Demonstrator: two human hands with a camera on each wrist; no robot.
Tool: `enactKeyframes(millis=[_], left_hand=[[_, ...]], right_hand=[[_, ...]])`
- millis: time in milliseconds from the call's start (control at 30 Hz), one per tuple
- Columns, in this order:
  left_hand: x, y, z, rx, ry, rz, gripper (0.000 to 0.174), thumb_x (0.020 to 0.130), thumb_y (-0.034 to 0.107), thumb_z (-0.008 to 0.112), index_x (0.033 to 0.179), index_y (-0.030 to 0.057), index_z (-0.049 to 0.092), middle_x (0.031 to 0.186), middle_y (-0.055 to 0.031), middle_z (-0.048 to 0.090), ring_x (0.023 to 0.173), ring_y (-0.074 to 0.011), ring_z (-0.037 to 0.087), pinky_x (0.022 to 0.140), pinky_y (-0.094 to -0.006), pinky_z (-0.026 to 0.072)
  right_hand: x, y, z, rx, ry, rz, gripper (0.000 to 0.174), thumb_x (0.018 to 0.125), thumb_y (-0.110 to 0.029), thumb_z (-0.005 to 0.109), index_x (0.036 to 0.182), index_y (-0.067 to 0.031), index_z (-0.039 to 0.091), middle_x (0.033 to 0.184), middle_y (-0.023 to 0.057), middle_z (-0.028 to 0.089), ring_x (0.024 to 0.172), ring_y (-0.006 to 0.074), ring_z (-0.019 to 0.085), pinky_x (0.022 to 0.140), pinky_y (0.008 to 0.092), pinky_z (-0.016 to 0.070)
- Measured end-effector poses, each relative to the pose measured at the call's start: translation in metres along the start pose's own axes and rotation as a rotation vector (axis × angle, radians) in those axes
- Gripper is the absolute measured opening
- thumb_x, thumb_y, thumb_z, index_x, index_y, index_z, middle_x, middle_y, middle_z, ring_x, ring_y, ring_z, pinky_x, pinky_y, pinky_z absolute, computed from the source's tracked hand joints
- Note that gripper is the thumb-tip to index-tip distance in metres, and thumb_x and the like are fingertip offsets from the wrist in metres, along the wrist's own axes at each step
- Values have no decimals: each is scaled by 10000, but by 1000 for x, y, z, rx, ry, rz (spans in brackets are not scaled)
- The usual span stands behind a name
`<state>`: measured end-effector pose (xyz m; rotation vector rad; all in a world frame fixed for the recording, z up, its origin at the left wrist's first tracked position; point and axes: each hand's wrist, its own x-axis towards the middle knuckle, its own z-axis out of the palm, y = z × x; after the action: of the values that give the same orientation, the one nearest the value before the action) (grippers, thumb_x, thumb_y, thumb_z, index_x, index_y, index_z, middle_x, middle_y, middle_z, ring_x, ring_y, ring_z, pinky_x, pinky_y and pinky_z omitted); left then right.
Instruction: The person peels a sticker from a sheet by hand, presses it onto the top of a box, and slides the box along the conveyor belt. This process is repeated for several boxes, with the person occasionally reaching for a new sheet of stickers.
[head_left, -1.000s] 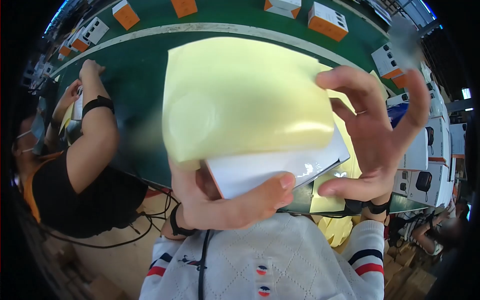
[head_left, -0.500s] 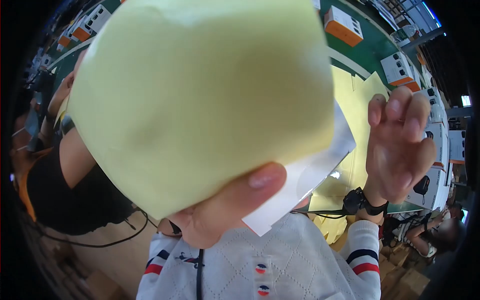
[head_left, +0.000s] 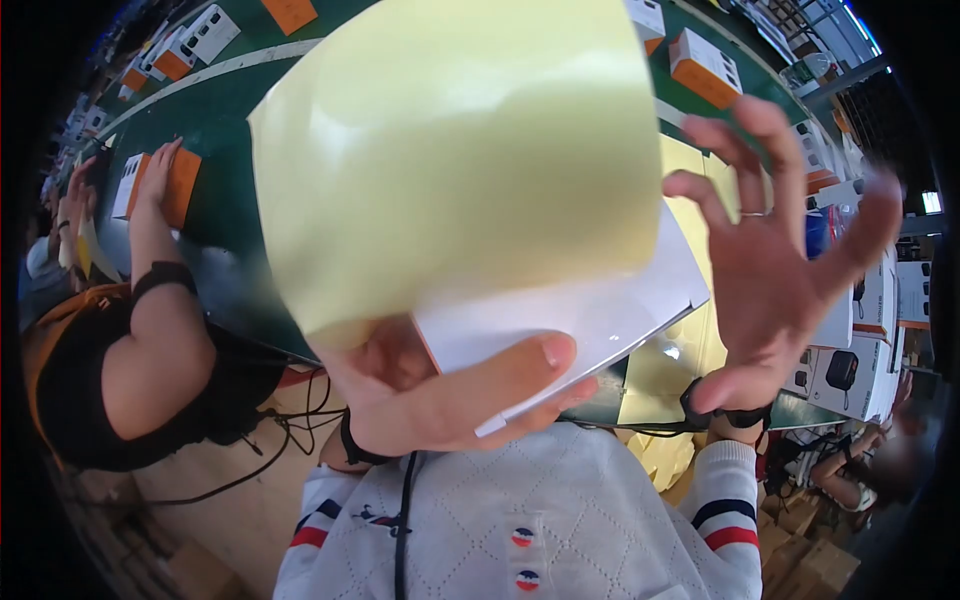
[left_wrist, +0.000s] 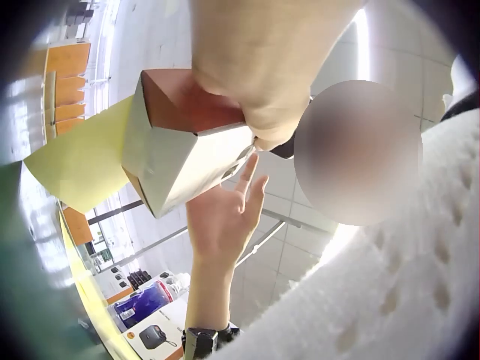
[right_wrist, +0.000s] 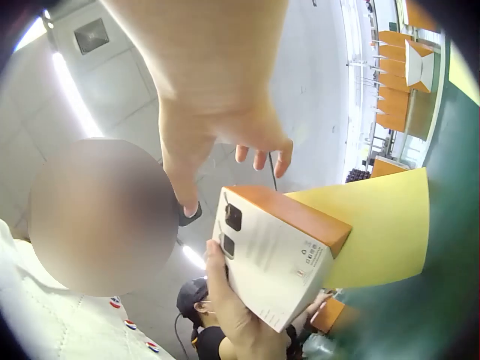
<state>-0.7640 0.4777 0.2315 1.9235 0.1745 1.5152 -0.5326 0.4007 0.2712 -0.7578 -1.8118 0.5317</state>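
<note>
My left hand (head_left: pixel 455 395) grips a white and orange carton (right_wrist: pixel 274 247), its thumb across the near white face. A glossy yellow sheet (head_left: pixel 460 160) stands up from the carton's far side and hides much of it in the head view. The right wrist view shows black product pictures and small print on the carton, with the sheet (right_wrist: pixel 382 229) jutting out beyond it. To the right of the carton, my right hand (head_left: pixel 770 270) hovers with its fingers spread and holds nothing. In the left wrist view that hand (left_wrist: pixel 221 225) appears beyond the carton (left_wrist: pixel 180 154).
More yellow sheets (head_left: pixel 690 350) lie on the green table at the right. White boxes (head_left: pixel 850 375) are stacked at the right edge. Several orange and white cartons (head_left: pixel 705 68) stand along the far side. A person (head_left: pixel 150 350) at the left touches another carton (head_left: pixel 180 185).
The yellow sheet swung up toward the head camera, then partly back down. My right hand went from the sheet's edge to lower right, fingers curled, and is now raised and spread.
</note>
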Motion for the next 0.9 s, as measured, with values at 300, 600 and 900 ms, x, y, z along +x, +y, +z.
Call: enactKeyframes(millis=[300, 600, 900], left_hand=[[-12, 17, 9, 41, 102, 244, 706, 732, 200, 766, 1320, -12, 439, 1109, -203, 617, 946, -286, 659, 866, -351, 507], [-2, 14, 28, -272, 234, -222, 823, 749, 238, 756, 1400, -25, 328, 1106, -201, 616, 952, -278, 654, 893, -348, 493], [-1, 9, 13, -543, -157, -579, 896, 750, 159, 756, 1461, 31, 226, 1141, -192, 610, 977, -219, 672, 810, -296, 518]], right_hand=[[-6, 60, 57, 551, 141, -117, 1532, 615, -383, 950, 1545, -244, -259, 1472, 303, 385, 1348, 391, 462, 1107, 515, 394], [-15, 52, 48, 330, 351, 47, 1619, 522, -661, 894, 1549, -251, -289, 1381, 212, 510, 1345, 396, 454, 1115, 494, 385], [-14, 64, 34, 390, 88, -122, 1592, 569, -611, 895, 1525, -264, -331, 1338, 222, 540, 1375, 407, 432, 1148, 511, 362]])
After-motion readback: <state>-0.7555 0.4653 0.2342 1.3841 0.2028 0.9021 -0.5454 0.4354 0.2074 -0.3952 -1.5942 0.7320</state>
